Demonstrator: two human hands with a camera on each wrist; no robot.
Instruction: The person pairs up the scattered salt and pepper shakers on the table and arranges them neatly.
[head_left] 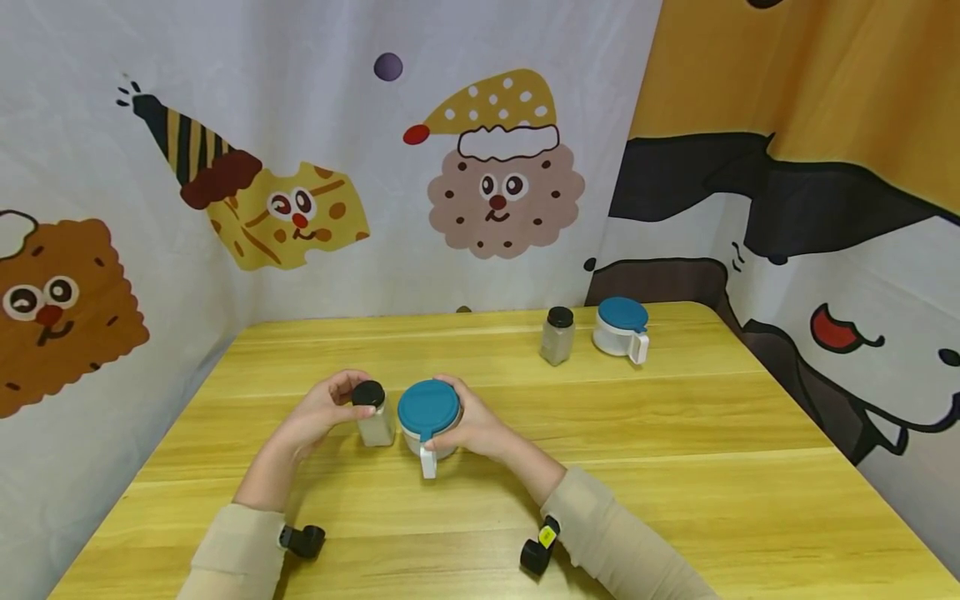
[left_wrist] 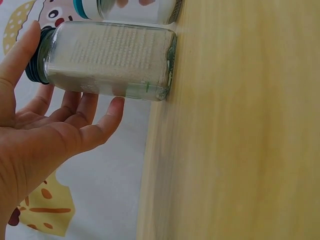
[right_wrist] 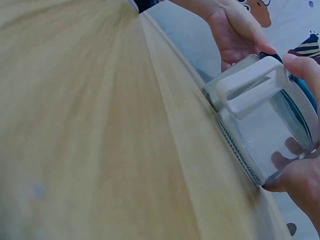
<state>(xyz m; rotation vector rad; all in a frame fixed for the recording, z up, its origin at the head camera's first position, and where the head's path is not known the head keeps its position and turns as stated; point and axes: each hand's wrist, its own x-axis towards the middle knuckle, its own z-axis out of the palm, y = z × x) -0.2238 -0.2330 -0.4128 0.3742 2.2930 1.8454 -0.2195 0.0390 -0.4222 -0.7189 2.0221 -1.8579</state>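
My left hand [head_left: 322,414] holds a square glass spice jar [head_left: 377,429] with a black lid, thumb by the lid and fingers at its far side. The left wrist view shows pale contents and printed text on this jar [left_wrist: 107,60]. Just right of it, my right hand [head_left: 480,427] grips a round clear seasoning pot [head_left: 430,410] with a blue lid. The pot's white handle [right_wrist: 252,87] points toward me. Both containers stand upright on the table, side by side; in the right wrist view the pot partly hides the spice jar.
Farther back on the wooden table [head_left: 675,467] stand a second black-lidded spice jar [head_left: 557,337] and a second blue-lidded pot [head_left: 621,325] with a white handle. A printed curtain [head_left: 315,100] hangs behind the table's back edge and along both sides.
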